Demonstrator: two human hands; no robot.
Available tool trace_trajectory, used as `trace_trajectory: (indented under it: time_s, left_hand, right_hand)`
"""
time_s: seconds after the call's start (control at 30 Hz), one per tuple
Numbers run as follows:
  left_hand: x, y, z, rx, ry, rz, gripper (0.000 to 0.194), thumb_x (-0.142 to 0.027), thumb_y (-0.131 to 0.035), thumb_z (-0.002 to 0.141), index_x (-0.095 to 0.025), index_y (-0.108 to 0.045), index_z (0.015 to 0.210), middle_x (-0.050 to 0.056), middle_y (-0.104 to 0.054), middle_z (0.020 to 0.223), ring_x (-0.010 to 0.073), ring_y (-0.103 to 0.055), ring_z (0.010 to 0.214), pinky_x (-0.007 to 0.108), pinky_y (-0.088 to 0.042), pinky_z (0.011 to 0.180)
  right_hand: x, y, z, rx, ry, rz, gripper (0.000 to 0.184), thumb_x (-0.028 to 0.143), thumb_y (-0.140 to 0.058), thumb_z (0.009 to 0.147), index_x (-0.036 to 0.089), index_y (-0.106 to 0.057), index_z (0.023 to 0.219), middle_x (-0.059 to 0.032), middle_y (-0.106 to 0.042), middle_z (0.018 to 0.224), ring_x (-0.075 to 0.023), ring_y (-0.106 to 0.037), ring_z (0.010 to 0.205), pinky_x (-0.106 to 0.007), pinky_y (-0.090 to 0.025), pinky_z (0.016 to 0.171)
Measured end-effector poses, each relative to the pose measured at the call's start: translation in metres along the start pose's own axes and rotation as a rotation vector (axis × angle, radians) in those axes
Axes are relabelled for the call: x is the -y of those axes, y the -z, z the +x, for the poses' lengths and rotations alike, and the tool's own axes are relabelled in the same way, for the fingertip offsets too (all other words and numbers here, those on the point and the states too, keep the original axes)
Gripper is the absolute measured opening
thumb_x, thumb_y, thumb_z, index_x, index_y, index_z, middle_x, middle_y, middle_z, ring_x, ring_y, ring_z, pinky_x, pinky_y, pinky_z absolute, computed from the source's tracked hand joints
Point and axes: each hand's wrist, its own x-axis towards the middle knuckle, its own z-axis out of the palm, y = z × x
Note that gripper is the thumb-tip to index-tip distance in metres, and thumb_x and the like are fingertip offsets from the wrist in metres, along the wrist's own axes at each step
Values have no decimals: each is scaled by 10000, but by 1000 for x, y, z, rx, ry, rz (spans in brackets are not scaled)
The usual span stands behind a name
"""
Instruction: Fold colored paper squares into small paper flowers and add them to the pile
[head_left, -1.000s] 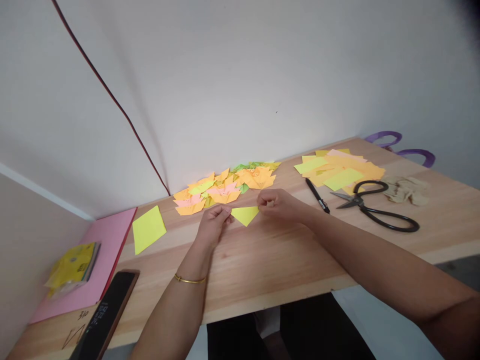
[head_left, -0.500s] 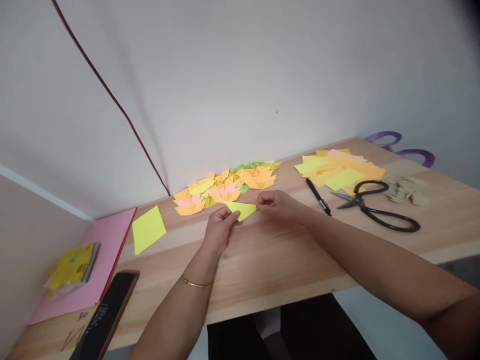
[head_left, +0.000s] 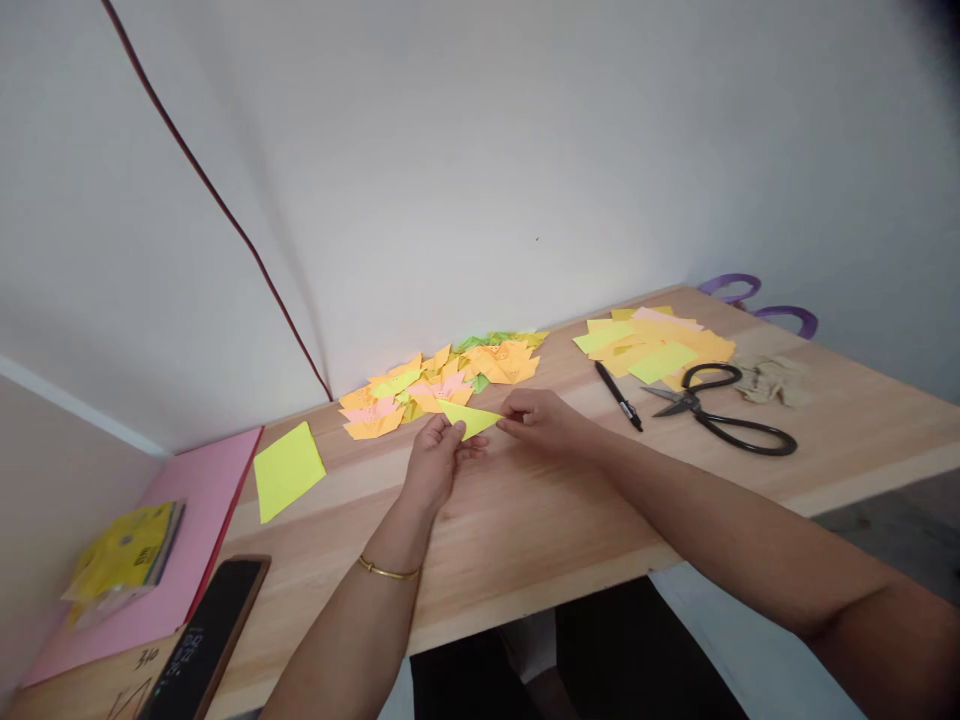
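A small yellow paper (head_left: 471,420), folded into a triangle, is held up between both hands just above the table. My left hand (head_left: 437,452) pinches its left side, with the thumb on top and the other fingers behind. My right hand (head_left: 544,424) grips the right-hand corner between thumb and fingertips. Right behind the hands lies a heap of folded paper shapes (head_left: 501,362) in orange, pink, yellow and green, some with small drawn dots.
To the right lie loose paper sheets (head_left: 660,345), a black pen (head_left: 618,396), black-handled scissors (head_left: 697,402) and a crumpled beige cloth or glove (head_left: 769,380). At left are a yellow sheet stack (head_left: 290,470), a pink folder (head_left: 217,490), a yellow packet (head_left: 131,550) and a phone (head_left: 214,635).
The yellow paper has tilted and turned, its point no longer facing straight toward me. My left hand has shifted its hold inward over the paper. The view has swung slightly to the right.
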Motion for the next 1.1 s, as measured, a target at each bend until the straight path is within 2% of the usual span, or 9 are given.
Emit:
trace_trajectory:
  time_s: [0.17,0.3,0.47,0.57,0.83,0.9,0.97,1.03,1.1]
  left_hand:
    - [0,0,-1,36,75,-64,326,-267,-754,626,-117,-619,883,78,-679,855,159,-650,659,266,-516,578]
    - [1,2,1,-5,46,-98,270,-233,-758,615,-127,-637,832,64,-678,854,166,-651,722,263,-524,604]
    - [2,4,3,13,38,-94,270,-239,-761,599,-121,-660,820,72,-674,870,162,-631,763,276,-526,645]
    - [2,4,3,19,36,-87,271,-240,-762,592,-119,-657,811,65,-675,844,154,-623,735,291,-524,657]
    - [-1,2,2,-1,22,-198,225,-152,-739,596,-130,-616,783,37,-668,843,159,-634,805,339,-529,781]
    - [0,2,2,-9,28,-208,223,-141,-731,594,-134,-603,778,34,-667,820,168,-644,784,346,-533,766]
    - [0,3,2,-6,40,-211,218,-136,-720,598,-137,-597,777,37,-669,805,182,-652,773,359,-533,760]
    - [0,3,2,15,52,-218,195,-137,-702,610,-136,-602,778,45,-672,798,192,-656,769,367,-531,757]
    - [-2,3,0,67,60,-232,172,-143,-678,632,-126,-624,794,69,-681,840,199,-653,802,368,-525,772]
  right_hand:
    - [15,7,-9,98,22,-114,191,327,-509,800,168,-601,749,-32,-599,715,-138,-519,661,-249,-367,597]
    - [20,51,-36,95,-14,-357,175,272,-502,798,193,-611,910,-75,-646,911,-182,-571,768,-281,-383,663]
    - [-9,128,-93,86,-422,-800,115,197,-462,766,182,-543,685,-113,-636,800,-214,-554,694,-304,-322,583]
    - [-33,151,-121,126,-603,-852,177,212,-426,794,187,-494,632,-133,-625,747,-207,-534,646,-321,-303,572]
    - [-45,158,-130,177,-540,-746,171,219,-419,802,213,-408,631,-139,-605,736,-186,-525,644,-335,-352,621]
    - [-44,159,-133,123,-448,-762,140,223,-447,784,205,-444,645,-187,-608,856,-223,-558,784,-357,-382,704]
    - [-39,158,-138,4,-329,-752,86,228,-495,752,192,-508,675,-233,-547,1123,-291,-495,1081,-404,-357,867]
    - [-28,155,-140,-9,-268,-548,94,250,-494,772,198,-573,765,-201,-441,1317,-280,-336,1288,-396,-305,972]
    - [-11,146,-137,79,-354,-236,222,322,-429,852,240,-608,954,-149,-430,1358,-239,-335,1308,-357,-320,986]
